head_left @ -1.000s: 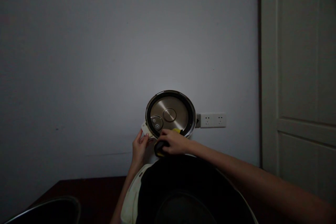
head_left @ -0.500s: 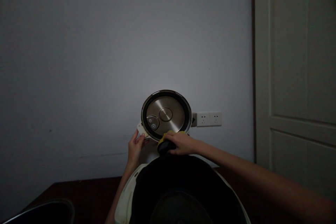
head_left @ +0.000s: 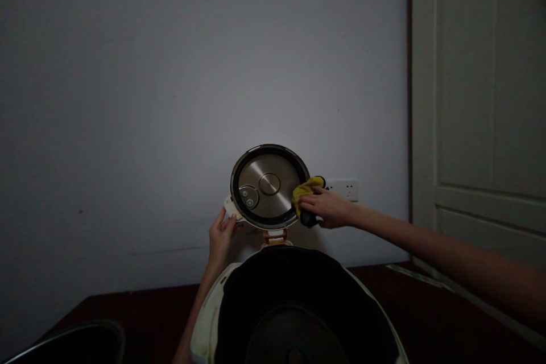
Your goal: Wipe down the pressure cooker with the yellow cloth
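Observation:
A white rice cooker stands in front of me, its dark round inside facing up. Its round lid is raised on an orange-brown hinge, showing a shiny metal inner plate with a black rim. My left hand pinches the white tab at the lid's lower left edge. Pressed against the right part of the rim is a yellow and black cloth, gripped in my right hand. The cloth hides that stretch of the rim.
The cooker stands on a dark red table against a pale wall. A dark pot-like container is cut off at lower left. Wall sockets sit behind my right hand; a flat strip lies at right.
My right hand has carried the cloth from the bottom of the lid's rim up to its right side, uncovering the hinge. The left hand keeps its hold.

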### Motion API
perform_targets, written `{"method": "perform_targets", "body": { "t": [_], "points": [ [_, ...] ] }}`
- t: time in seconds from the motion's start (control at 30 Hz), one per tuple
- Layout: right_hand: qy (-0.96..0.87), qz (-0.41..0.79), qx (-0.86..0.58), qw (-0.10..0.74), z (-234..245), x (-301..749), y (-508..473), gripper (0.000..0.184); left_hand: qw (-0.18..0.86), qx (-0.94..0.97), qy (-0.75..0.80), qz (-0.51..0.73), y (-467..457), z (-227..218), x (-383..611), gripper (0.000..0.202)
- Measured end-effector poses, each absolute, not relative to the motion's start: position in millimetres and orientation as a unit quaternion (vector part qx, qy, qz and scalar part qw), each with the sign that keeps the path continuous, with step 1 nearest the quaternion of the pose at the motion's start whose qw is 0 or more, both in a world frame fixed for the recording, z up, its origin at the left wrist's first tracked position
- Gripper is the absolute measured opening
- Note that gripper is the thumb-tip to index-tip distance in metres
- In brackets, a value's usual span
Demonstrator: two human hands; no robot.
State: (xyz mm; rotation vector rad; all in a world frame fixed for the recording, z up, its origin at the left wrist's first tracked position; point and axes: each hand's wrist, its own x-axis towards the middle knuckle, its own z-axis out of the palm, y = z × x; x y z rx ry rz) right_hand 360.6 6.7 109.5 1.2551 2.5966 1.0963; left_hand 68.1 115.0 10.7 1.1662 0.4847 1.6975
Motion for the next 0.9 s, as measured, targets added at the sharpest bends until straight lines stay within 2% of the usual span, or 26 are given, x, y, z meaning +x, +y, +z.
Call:
{"method": "perform_targets", "body": {
  "t": [0.07, 0.23, 0.4, 0.53, 0.73, 0.9],
  "points": [
    [0.824, 0.397, 0.403, 0.042, 116, 372, 10, 0.052, 0.494, 0.478, 0.201, 0.698, 113, 12, 69, 0.057],
    [0.807, 0.455, 0.37, 0.069, 144, 384, 19, 0.033, 0.502, 0.462, 0.211, 0.7, 112, 14, 69, 0.06],
    [0.815, 0.461, 0.348, 0.054, 163, 389, 25, 0.034, 0.504, 0.466, 0.207, 0.697, 113, 13, 67, 0.06],
    [0.821, 0.443, 0.359, 0.03, 147, 384, 25, 0.031, 0.505, 0.472, 0.202, 0.694, 112, 13, 67, 0.062],
    [0.829, 0.342, 0.442, -0.019, 98, 342, 18, 0.026, 0.491, 0.488, 0.208, 0.691, 112, 12, 67, 0.061],
    [0.837, 0.285, 0.466, -0.027, 88, 294, 23, 0.023, 0.48, 0.505, 0.193, 0.691, 113, 11, 67, 0.064]
  ]
}}
